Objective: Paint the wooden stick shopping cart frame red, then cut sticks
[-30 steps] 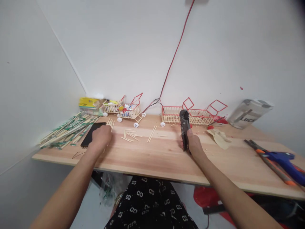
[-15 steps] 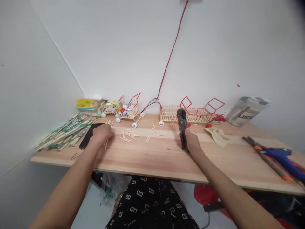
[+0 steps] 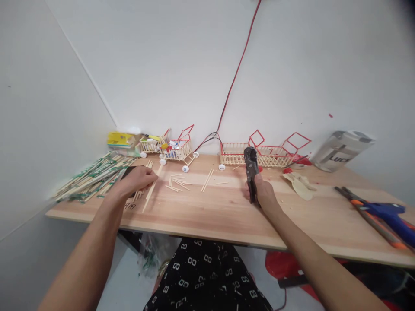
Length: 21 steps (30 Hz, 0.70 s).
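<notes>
My left hand point(image 3: 138, 179) is closed around a pale wooden chopstick point(image 3: 150, 195), held at a slant just over the left part of the table. Under that hand lie more thin sticks point(image 3: 138, 195) and a flat black object point(image 3: 127, 172), mostly covered. My right hand point(image 3: 263, 190) grips a dark pliers-like hand tool point(image 3: 250, 166) upright, its head pointing up. Its jaws are too small to read. Between my hands are short cut sticks point(image 3: 179, 183) and a pair of longer sticks point(image 3: 207, 180).
Small stick-built carts point(image 3: 177, 151) with red handles line the wall, with long ones point(image 3: 235, 153) right of the cable point(image 3: 238, 65). Wrapped chopsticks point(image 3: 94, 177) pile up at left. A blue glue gun point(image 3: 387, 211), orange-handled pliers point(image 3: 372, 222) and a tilted container point(image 3: 340, 151) are at right.
My left hand has come slightly right, and a chopstick now shows clearly in its fingers. My right hand keeps its hold on the tool. The whole view has shifted a little.
</notes>
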Motion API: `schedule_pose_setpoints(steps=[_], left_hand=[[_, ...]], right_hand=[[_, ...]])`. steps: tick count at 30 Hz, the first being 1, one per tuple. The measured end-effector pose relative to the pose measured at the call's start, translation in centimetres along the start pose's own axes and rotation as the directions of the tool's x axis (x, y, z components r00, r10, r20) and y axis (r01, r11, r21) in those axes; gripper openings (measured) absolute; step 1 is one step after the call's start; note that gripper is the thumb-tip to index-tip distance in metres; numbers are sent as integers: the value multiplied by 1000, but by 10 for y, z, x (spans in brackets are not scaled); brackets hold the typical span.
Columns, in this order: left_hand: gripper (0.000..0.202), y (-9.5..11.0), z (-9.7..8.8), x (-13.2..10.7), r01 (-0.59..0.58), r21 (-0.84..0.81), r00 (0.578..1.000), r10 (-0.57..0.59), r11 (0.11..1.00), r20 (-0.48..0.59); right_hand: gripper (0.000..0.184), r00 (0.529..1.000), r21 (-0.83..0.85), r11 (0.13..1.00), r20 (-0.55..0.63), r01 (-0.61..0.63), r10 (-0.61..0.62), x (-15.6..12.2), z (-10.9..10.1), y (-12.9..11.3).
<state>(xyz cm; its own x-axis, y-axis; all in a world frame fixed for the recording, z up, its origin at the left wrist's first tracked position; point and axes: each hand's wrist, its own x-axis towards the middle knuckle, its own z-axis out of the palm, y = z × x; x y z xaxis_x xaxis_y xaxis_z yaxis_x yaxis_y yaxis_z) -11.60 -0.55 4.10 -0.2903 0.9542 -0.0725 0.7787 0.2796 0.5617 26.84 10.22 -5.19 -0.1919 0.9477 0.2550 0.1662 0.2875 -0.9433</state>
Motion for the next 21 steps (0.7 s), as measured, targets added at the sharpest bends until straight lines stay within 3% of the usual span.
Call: schedule_pose_setpoints(steps=[5, 8, 11, 14, 18, 21], left_hand=[[16, 38, 37, -2, -147, -115, 981, 160, 982, 106], [15, 56, 62, 12, -219, -119, 969, 230, 969, 88], [16, 66, 79, 28, -185, -43, 982, 187, 982, 27], [14, 67, 85, 39, -162, -27, 986, 161, 986, -29], [20, 66, 81, 42, -222, -59, 973, 217, 973, -81], [18, 67, 77, 37, -212, -213, 975, 220, 954, 14]], right_hand=[[68, 999, 33, 998, -23, -46, 47, -1, 1, -1], [67, 999, 34, 999, -22, -33, 34, 0, 0, 1], [66, 999, 43, 999, -16, -29, 30, 1, 0, 3], [66, 999, 40, 999, -20, -25, 26, 1, -1, 2], [65, 999, 64, 998, -22, -27, 29, 0, 0, -1], [66, 999, 55, 998, -26, -37, 39, -1, 0, -2]])
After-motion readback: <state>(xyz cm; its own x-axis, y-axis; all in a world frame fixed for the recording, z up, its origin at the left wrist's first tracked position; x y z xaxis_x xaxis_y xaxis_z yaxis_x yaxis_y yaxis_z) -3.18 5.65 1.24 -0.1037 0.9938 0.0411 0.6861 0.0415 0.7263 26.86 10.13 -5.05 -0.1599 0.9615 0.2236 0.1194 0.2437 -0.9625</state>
